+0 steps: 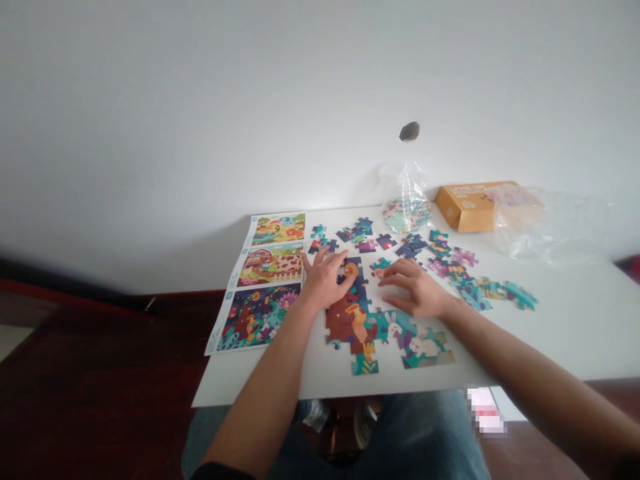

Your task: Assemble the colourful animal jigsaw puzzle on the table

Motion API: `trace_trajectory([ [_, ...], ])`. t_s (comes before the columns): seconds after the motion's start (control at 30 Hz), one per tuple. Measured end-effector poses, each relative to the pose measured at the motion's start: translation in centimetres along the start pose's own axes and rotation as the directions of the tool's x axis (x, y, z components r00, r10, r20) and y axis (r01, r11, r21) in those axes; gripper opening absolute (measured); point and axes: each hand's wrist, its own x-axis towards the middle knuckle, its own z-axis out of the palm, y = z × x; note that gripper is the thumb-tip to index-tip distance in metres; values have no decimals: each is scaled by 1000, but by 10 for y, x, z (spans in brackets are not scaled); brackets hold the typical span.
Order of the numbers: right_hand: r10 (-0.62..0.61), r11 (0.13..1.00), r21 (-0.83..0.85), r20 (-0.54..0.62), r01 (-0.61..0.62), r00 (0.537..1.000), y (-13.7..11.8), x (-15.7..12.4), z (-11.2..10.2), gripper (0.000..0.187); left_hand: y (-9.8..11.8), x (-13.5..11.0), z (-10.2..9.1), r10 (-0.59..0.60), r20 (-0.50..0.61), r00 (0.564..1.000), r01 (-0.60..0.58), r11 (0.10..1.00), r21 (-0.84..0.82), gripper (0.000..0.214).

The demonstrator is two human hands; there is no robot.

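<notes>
A partly joined jigsaw puzzle (345,319) lies on the white table, showing a brown bear, a fox-like animal and white rabbits. My left hand (324,283) rests at its upper left edge, fingers spread, with thumb and fingertips around the dark blue top pieces. My right hand (416,288) hovers or rests just right of that, fingers apart and slightly curled. Its fingertips are by a loose teal puzzle piece (381,264); whether they touch it I cannot tell. Loose puzzle pieces (413,245) lie beyond both hands, and more pieces (470,291) spread to the right.
A printed picture sheet (270,267) with three scenes lies at the table's left edge. A clear bag of pieces (407,213) stands against the wall. Right of it are an orange box (470,207) and an empty plastic bag (545,230). The table's front edge (320,395) is above my lap.
</notes>
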Motion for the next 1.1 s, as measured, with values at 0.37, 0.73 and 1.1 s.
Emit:
trace_trajectory([
  [0.37, 152, 967, -221, 81, -131, 985, 19, -10, -3, 53, -14, 4, 3, -99, -139, 985, 109, 992, 69, 42],
  [0.73, 197, 968, -105, -240, -227, 951, 42, -16, -16, 45, -24, 7, 5, -267, -206, 941, 293, 950, 108, 40],
  [1.1, 311, 940, -2, -399, -340, 863, 61, -24, -34, 25, -24, 10, 4, -217, -253, 943, 241, 968, 65, 24],
])
